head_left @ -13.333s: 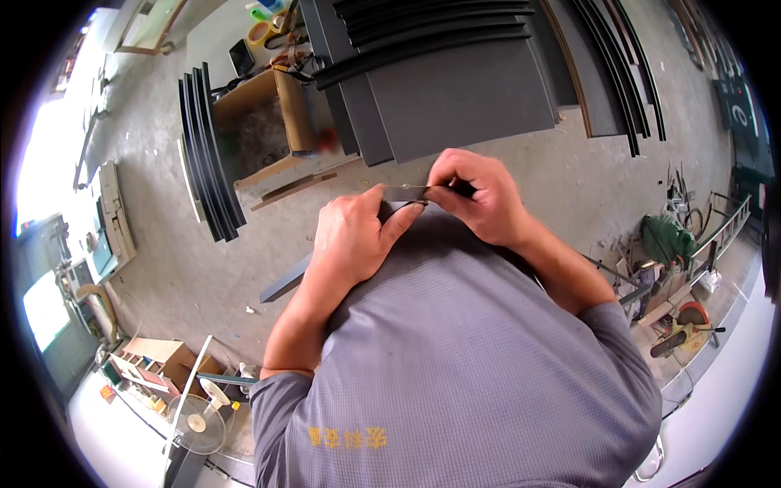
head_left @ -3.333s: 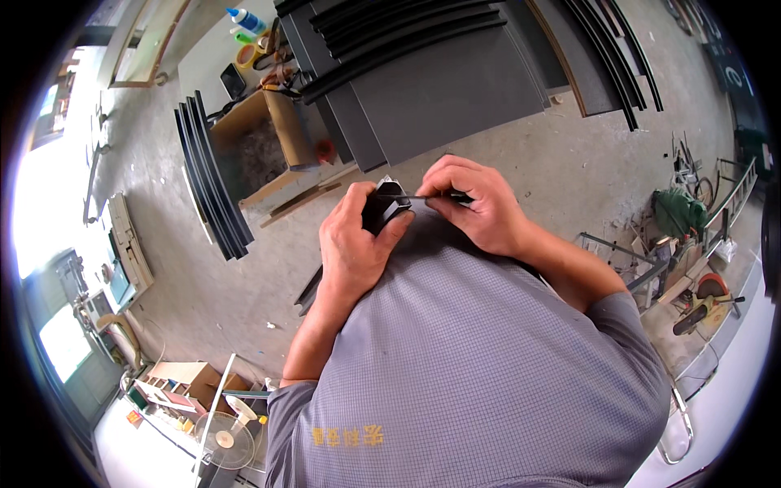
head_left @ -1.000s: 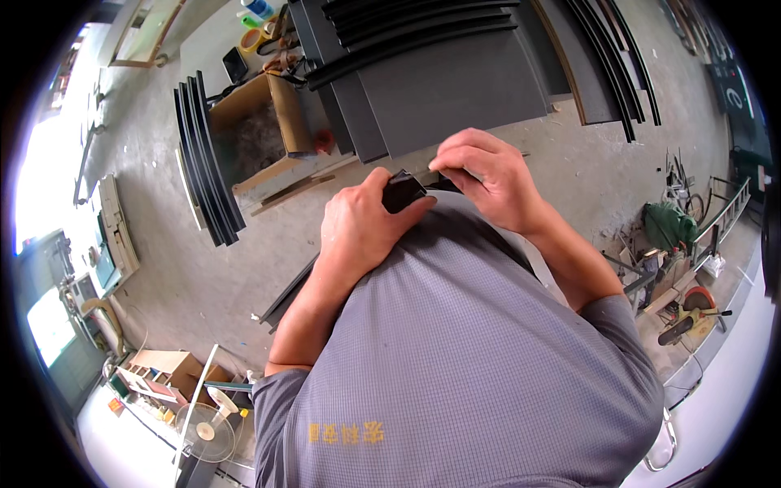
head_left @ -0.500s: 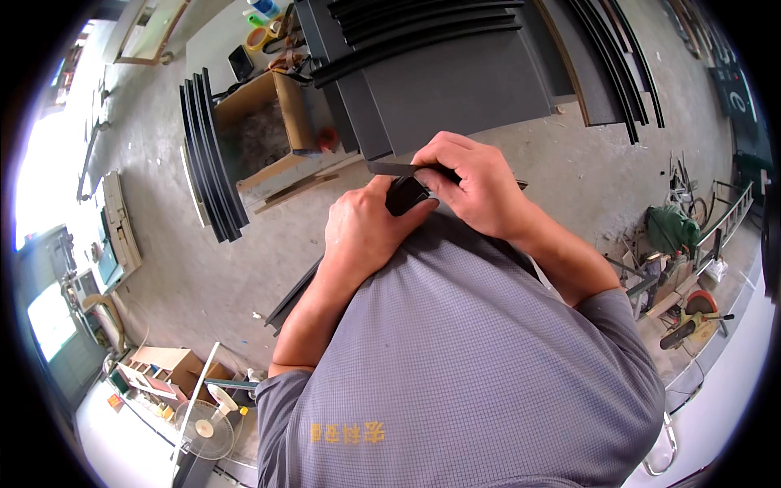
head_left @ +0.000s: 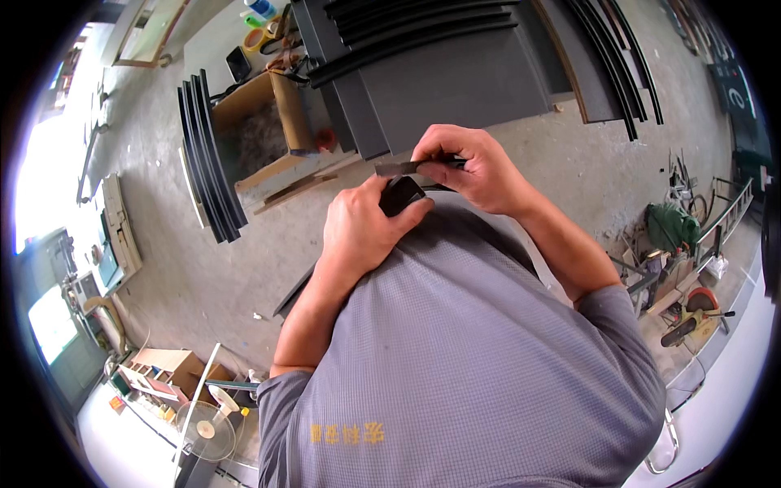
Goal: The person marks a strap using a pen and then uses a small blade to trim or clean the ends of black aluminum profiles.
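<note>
Close to my grey shirt, my left hand (head_left: 362,221) is wrapped round the end of a black profile (head_left: 404,193). A dark length showing beyond my left forearm may be the same piece. My right hand (head_left: 468,163) pinches a thin, flat dark strip like a file (head_left: 395,169) between thumb and fingers. The strip's free end points left, just above the profile's open end and near my left fingertips. Whether it touches the profile I cannot tell. My fingers hide part of both pieces.
Ahead stands a table with a dark panel (head_left: 455,85) and several black profiles (head_left: 423,41) on it. An open cardboard box (head_left: 293,114) is at its left, beside several upright black strips (head_left: 207,154). A fan (head_left: 207,429) stands lower left; tools (head_left: 691,321) lie lower right.
My right hand has shifted slightly away from me with the flat strip, which sits a little farther right and apart from the profile. My left hand keeps its grip, nearly still.
</note>
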`<action>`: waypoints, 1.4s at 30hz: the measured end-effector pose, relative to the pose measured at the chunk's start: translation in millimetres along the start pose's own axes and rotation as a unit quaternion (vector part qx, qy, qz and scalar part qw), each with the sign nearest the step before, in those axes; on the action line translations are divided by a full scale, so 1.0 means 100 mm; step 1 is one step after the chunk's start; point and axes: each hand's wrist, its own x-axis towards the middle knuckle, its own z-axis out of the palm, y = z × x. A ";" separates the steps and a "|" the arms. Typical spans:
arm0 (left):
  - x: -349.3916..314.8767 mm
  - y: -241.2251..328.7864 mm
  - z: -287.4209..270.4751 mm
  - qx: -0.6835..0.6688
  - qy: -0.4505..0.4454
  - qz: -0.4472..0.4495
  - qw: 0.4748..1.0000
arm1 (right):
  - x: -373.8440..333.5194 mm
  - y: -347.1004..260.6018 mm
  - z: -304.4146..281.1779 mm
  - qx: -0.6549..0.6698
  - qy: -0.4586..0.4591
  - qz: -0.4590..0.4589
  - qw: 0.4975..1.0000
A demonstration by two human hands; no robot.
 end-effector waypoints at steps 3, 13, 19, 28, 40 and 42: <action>0.05 -0.11 0.02 -0.055 -0.018 0.009 0.998 | 0.04 0.17 -0.01 0.041 -0.046 -0.018 0.998; 0.09 -0.24 -0.05 -0.172 -0.064 0.015 0.983 | 0.02 0.29 0.04 0.113 0.002 0.093 0.989; 0.08 -0.21 -0.06 -0.196 -0.047 -0.003 0.979 | 0.00 0.28 0.01 0.105 0.005 0.092 0.990; 0.12 -0.23 -0.13 -0.217 -0.056 -0.033 0.974 | -0.07 0.16 0.01 0.093 0.003 0.054 0.994; 0.10 -0.15 -0.26 -0.200 -0.005 0.016 0.980 | 0.05 0.09 0.06 0.075 -0.014 0.035 0.996; 0.07 -0.27 -0.45 -0.138 0.027 0.084 0.986 | 0.19 0.36 -0.01 -0.029 0.099 0.035 0.994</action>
